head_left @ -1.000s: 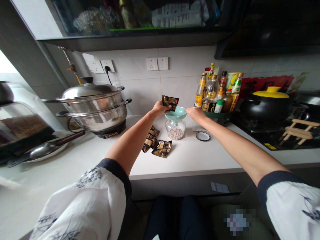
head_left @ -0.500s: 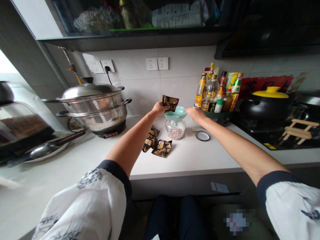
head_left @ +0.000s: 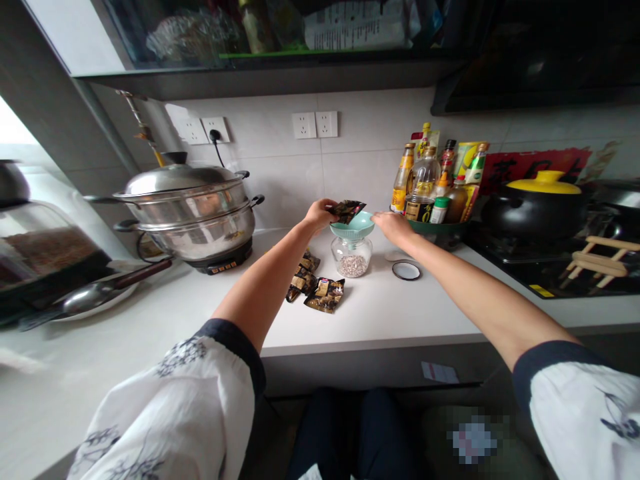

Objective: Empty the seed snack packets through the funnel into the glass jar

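My left hand [head_left: 321,216] is closed on a small dark snack packet [head_left: 347,211], tilted over a mint-green funnel [head_left: 354,229]. The funnel sits in the mouth of a clear glass jar [head_left: 342,253], which has small pale-brown pieces [head_left: 353,266] in its lower part. At the funnel's right rim, my right hand [head_left: 393,225] has its fingers pressed together on the edge. More packets of the same kind [head_left: 325,295] lie on the counter left of the jar and in front of it. A round lid with a dark rim [head_left: 407,270] rests to the jar's right.
A two-tier steel steamer [head_left: 187,210] stands at left, beside a ladle [head_left: 95,298] on a white plate. Bottles of seasoning [head_left: 423,180] crowd a green tray at back right. Farther right are a black pot with a yellow lid [head_left: 535,207] and a small wooden stand [head_left: 597,262].
The packet in my left hand has tipped over to the right and lowered toward the funnel. My right hand stays at the funnel's rim.
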`<action>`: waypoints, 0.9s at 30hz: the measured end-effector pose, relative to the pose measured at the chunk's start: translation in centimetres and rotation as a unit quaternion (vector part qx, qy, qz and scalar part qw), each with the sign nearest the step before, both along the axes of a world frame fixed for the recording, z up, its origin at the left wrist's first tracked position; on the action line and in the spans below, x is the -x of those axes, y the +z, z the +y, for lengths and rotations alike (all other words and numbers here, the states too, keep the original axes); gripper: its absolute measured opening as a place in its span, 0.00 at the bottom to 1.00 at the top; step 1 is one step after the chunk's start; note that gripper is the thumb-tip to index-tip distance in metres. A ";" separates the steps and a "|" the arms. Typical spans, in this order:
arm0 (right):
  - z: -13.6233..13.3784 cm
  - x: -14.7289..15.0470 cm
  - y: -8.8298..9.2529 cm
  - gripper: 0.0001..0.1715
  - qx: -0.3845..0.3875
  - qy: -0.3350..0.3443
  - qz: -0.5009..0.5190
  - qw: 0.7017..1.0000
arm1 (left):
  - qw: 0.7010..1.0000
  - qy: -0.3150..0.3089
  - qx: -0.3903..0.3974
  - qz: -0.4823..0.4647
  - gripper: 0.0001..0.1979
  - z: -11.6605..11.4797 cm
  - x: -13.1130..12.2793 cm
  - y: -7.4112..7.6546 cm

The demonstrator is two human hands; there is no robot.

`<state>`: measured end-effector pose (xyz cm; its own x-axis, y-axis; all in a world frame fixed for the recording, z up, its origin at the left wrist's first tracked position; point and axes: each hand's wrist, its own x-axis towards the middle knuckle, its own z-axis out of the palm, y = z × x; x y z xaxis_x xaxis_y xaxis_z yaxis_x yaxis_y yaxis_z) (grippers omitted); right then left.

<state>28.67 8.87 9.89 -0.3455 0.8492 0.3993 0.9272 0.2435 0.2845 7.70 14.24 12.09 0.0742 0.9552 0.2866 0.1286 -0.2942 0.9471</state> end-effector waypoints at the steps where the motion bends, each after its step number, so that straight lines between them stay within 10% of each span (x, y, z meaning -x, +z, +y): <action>1: -0.1 0.0 0.1 0.18 0.002 -0.001 0.002 1.000 | 1.000 0.000 0.000 0.009 0.19 0.0 0.0 0.0; 7: -0.6 0.3 0.3 0.17 0.005 -0.001 0.003 1.000 | 0.997 -0.013 0.032 -0.065 0.08 0.1 -0.4 -0.1; 27: -0.2 0.2 0.1 0.17 0.003 -0.003 0.004 1.000 | 0.998 0.005 0.015 -0.061 0.15 0.8 -0.7 -0.5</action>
